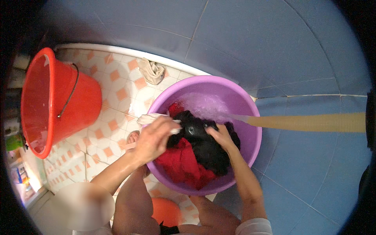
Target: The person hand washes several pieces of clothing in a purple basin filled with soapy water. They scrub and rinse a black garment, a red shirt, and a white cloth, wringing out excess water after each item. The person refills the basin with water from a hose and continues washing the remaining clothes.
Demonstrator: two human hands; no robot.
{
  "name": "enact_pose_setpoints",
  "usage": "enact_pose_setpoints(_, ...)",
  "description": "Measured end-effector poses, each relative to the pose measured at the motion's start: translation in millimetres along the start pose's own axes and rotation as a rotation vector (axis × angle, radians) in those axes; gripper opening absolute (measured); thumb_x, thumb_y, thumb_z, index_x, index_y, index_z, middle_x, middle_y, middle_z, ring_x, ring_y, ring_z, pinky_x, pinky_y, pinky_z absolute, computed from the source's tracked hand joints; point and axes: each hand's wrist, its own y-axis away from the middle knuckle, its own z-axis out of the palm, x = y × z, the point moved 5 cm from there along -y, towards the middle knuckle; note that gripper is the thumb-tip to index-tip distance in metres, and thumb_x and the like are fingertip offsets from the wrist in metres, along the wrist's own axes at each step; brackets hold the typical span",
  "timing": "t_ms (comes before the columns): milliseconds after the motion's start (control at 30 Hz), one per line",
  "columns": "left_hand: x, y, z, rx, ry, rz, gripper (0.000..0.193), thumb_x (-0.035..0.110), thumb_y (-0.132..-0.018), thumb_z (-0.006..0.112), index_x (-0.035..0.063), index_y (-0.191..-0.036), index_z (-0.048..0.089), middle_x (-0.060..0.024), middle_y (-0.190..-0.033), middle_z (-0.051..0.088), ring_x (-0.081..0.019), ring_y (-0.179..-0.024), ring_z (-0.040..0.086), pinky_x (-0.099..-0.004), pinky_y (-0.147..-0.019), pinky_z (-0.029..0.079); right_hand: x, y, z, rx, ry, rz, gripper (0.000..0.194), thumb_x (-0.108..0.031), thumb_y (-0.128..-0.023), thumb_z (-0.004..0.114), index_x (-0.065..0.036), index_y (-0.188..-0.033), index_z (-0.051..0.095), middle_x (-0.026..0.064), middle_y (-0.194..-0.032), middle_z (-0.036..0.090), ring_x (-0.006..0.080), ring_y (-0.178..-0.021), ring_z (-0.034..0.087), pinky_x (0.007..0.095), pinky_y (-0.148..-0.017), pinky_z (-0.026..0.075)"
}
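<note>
A purple plastic basin (202,78) stands in front of me with wet laundry and water in it. My left hand (154,139) is over its left rim, the fingers closed on a white cloth (149,118) that hangs at the rim; a bit of white shows at the fingertips. Inside the basin my right hand (221,136) grips a wet black garment (208,152), thumb and fingers partly sunk in its folds. A red garment (183,164) lies beside and under the black one. Water runs from a yellowish hose (305,122) into the basin.
A red bucket with a wire handle (76,97) stands on the tiled floor (113,102) to the left. Near the wall's white skirting lies a beige sock (151,71). Blue tiled walls (249,38) close in behind and right. Something orange (166,210) is between my legs.
</note>
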Motion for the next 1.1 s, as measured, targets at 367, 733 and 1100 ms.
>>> enact_pose_setpoints(367,-133,-35,156,-0.726,-0.417,-0.476,0.066,0.057,-0.087,0.035,0.0086,-0.131,0.043,-0.0121,-0.144,0.026,-0.0279,-0.131,0.029,-0.0502,-0.105,0.023,4,107,38,0.241,0.519,-0.260,0.039,-0.027,-0.074,0.067,0.001,-0.100,0.058,0.0154,-0.093,0.062,0.0293,-0.088,0.058,0.0397,-0.080,0.043)
enact_pose_setpoints(733,-101,-33,132,-0.049,-0.206,-0.176,0.041,0.029,-0.088,0.050,0.0012,-0.118,0.051,-0.0208,-0.115,0.052,-0.0387,-0.105,0.049,-0.0450,-0.093,0.036,47,-87,-11,0.276,0.777,0.315,0.039,-0.029,-0.080,0.053,-0.001,-0.107,0.058,0.0219,-0.110,0.056,0.0372,-0.100,0.053,0.0446,-0.087,0.040)
enact_pose_setpoints(1100,16,86,143,-0.736,-0.347,0.173,0.065,0.039,-0.084,0.052,0.0037,-0.135,0.032,-0.0264,-0.138,0.028,-0.0423,-0.126,0.029,-0.0566,-0.100,0.025,-13,154,44,0.177,0.724,-0.120,0.059,-0.041,-0.083,0.054,-0.009,-0.131,0.039,0.0219,-0.136,0.029,0.0435,-0.124,0.027,0.0562,-0.098,0.023)
